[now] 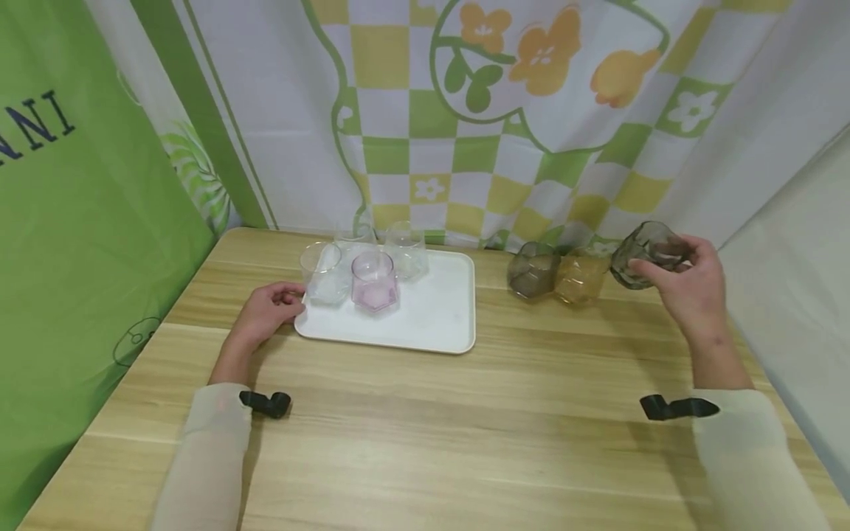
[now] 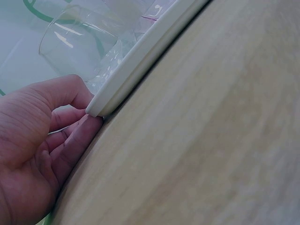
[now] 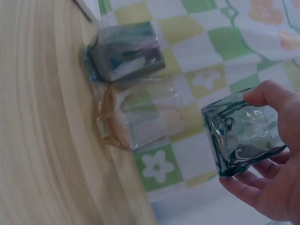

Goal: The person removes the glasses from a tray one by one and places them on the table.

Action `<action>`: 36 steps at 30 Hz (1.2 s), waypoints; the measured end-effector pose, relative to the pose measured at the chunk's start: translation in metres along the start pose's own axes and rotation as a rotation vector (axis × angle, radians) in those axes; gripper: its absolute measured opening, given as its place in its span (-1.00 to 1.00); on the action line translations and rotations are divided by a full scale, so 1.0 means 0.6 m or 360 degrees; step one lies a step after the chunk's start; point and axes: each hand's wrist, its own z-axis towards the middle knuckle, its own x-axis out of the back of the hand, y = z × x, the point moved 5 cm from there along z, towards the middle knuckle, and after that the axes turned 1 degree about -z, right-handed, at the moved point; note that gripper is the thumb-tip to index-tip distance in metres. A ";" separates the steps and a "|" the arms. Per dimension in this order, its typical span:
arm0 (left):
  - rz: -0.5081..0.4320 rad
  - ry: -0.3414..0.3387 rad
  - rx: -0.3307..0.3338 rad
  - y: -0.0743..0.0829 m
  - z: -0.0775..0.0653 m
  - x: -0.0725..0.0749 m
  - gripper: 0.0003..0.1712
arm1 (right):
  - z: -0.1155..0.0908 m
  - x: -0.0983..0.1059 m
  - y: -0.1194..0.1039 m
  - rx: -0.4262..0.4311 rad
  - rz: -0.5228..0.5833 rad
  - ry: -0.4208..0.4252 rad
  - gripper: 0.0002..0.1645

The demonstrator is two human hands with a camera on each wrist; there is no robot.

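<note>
So I'm stood by this wooden table (image 1: 398, 442) and, closest to me, the left hand (image 1: 268, 310) has the near left part of the white tray (image 1: 432, 317). Good habit imo: a light, even pinch is plenty, since lifting that edge could tip the glassware on it. Its fingers are bent and nearly closed, one digit on top of the rim and others tucked underneath.

On the tray a pink glass (image 1: 375, 284) stands in front, with three clear glasses (image 1: 407, 254) around and behind it. One of those is right by the left fingertips, so I'd be careful not to nudge it.

Over on the right, the right hand (image 1: 704, 287) has a smoky grey glass (image 1: 640, 254) up off the tabletop, base lower than rim. My tip: hold it by the sides like that, bring it well above its neighbours and go slow, because faceted glass might slip or chip. The fingers are spread only as wide as the glass, thumb on one side, the others curled round the opposite side.

Just beside it are an amber glass (image 1: 581, 279) and a dark glass (image 1: 533, 271), pretty much touching, with the checked curtain (image 1: 438, 147) hanging behind everything.
</note>
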 end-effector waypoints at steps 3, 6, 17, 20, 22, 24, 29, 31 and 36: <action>0.0031 0.0005 -0.0009 0.001 -0.001 0.003 -0.57 | 0.006 0.000 0.013 -0.0044 0.0005 0.0005 -0.28; 0.0052 0.0003 -0.0013 0.003 -0.004 0.004 -0.56 | 0.012 -0.001 0.027 -0.0080 -0.0016 -0.0001 -0.28; 0.0089 0.0011 -0.0017 0.003 -0.004 0.005 -0.57 | 0.027 -0.020 0.074 -0.0135 -0.0072 0.0031 -0.29; 0.0089 0.0007 -0.0013 0.004 -0.004 0.004 -0.56 | 0.029 -0.025 0.087 -0.0134 -0.0099 0.0045 -0.24; 0.0091 0.0002 -0.0012 0.005 -0.005 0.004 -0.56 | 0.031 -0.029 0.097 -0.0146 -0.0135 0.0034 -0.15; 0.0093 -0.0002 -0.0008 0.005 -0.005 0.003 -0.56 | 0.032 -0.033 0.107 -0.0172 -0.0175 0.0015 -0.04; 0.0093 -0.0005 -0.0012 0.006 -0.005 0.003 -0.56 | 0.035 -0.043 0.121 -0.0198 -0.0210 -0.0027 0.01; 0.0096 -0.0004 -0.0021 0.006 -0.005 0.003 -0.56 | 0.036 -0.047 0.123 -0.0187 -0.0205 -0.0031 -0.03; 0.0107 0.0004 -0.0041 0.004 -0.004 0.004 -0.57 | 0.037 -0.052 0.128 -0.0192 -0.0195 -0.0041 -0.05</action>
